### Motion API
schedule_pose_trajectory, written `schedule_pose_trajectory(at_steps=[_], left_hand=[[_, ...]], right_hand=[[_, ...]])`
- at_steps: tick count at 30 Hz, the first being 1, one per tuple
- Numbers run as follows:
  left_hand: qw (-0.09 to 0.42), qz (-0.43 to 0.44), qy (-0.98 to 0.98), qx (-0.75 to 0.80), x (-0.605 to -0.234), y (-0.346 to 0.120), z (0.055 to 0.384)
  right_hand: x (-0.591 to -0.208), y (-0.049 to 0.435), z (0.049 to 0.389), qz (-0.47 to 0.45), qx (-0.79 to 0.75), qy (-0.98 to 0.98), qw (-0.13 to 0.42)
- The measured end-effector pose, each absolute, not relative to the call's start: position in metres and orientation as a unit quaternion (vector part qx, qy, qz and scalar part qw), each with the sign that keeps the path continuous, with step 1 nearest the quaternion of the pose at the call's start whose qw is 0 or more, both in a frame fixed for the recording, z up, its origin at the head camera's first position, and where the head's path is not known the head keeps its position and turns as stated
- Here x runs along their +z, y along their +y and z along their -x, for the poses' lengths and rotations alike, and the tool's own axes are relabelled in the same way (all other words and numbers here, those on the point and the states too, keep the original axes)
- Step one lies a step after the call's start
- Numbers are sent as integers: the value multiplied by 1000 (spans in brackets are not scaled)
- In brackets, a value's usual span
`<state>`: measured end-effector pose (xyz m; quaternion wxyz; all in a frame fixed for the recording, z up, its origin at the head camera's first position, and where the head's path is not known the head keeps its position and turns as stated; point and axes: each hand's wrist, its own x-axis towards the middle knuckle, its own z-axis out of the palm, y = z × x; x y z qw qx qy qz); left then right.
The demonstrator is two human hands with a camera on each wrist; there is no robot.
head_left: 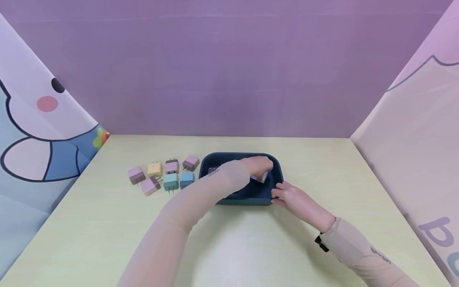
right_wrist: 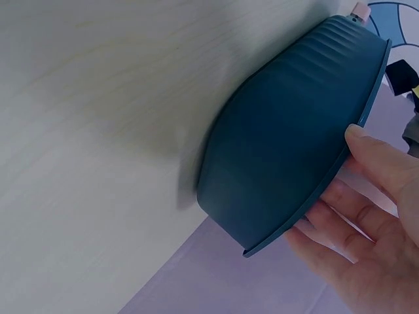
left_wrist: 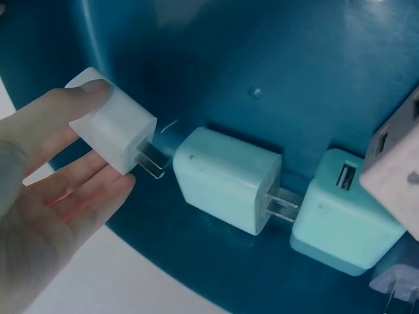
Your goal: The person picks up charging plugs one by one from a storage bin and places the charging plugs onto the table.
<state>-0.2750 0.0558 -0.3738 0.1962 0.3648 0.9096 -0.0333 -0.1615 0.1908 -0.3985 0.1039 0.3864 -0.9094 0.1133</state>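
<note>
Inside a dark blue plastic bin (head_left: 247,201), my left hand (head_left: 257,165) pinches a white USB wall charger (left_wrist: 114,124) between thumb and fingers, its two metal prongs pointing away from the palm. Beside it on the bin floor lie a mint-green charger (left_wrist: 226,180) and a second green charger (left_wrist: 347,216) with a USB port facing up. A pale pinkish charger (left_wrist: 399,163) is partly cut off at the right of the left wrist view. My right hand (head_left: 295,199) grips the bin's right rim, thumb on the outside wall, as the right wrist view shows.
Left of the bin, several chargers lie loose on the pale table: a yellow one (head_left: 155,169), a green one (head_left: 171,181), a blue one (head_left: 187,179) and purple ones such as this charger (head_left: 136,175). A purple backdrop (head_left: 229,79) rises behind the table.
</note>
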Motion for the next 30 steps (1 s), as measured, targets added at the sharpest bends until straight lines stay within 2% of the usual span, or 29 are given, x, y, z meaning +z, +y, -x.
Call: schedule_pose_trajectory(at_steps=[18, 30], left_hand=[[200, -376, 905, -17, -350, 30, 266], [215, -353, 911, 14, -338, 3, 257]], right_hand=[[-398, 193, 160, -384, 113, -910, 104], [-398, 193, 160, -387, 111, -909, 109]])
